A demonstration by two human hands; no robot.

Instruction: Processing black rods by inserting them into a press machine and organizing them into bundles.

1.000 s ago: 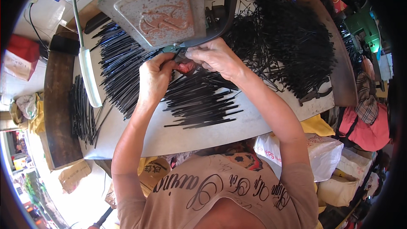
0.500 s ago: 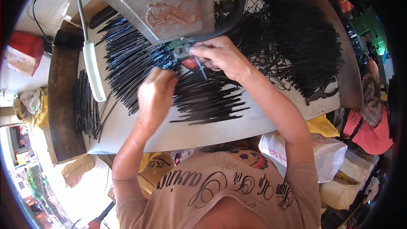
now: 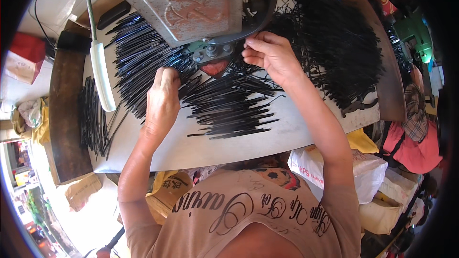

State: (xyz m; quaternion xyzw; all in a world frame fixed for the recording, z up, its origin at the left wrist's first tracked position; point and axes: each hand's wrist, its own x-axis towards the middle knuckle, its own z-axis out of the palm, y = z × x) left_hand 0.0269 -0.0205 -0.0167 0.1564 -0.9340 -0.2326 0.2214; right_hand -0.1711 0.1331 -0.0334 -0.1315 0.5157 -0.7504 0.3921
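Note:
My left hand is closed over the left heap of thin black rods; its fingertips are bent down among the rod ends, so what they pinch is hidden. To the right of the machine's small bolted clamp block, my right hand is raised with curled fingers and the thumb against the forefinger. Anything between them is too small to make out. A red piece sits just below the block. Nearer me lies another stack of black rods.
A grey-green machine housing overhangs the table. On the left hangs a white lamp on a bendy neck. Tangled bent black rods fill the right side, with dark pliers by them. Raised brown edges flank the table.
My right hand has moved right, away from the clamp block, and the thin greyish strip beneath it no longer shows there. My left hand has shifted left onto the left rod heap.

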